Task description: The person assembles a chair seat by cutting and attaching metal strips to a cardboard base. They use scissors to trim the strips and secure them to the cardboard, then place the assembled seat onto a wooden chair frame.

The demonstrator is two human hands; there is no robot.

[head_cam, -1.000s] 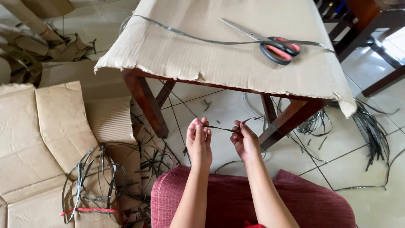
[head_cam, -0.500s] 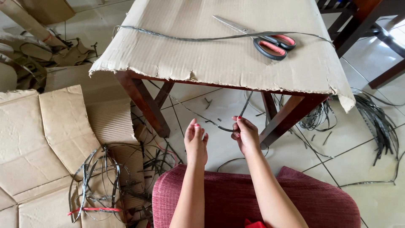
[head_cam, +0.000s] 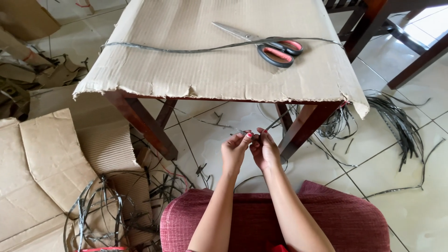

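Both arms are stretched forward over a red, bumpy cushion (head_cam: 354,219), below the front edge of the tabletop. The left hand (head_cam: 234,151) and the right hand (head_cam: 265,150) are pressed close together, knuckles touching. A thin, flat, dark strip (head_cam: 276,122) is pinched between the fingertips of both hands, and it sticks up and to the right from the grip. The tabletop is covered by a rough brown cardboard sheet (head_cam: 196,70) with a torn front edge. Scissors (head_cam: 270,45) with red and black handles are laid near its back right corner, across a long grey strip (head_cam: 186,48). More dark strips (head_cam: 396,126) are scattered on the smooth tiled floor.
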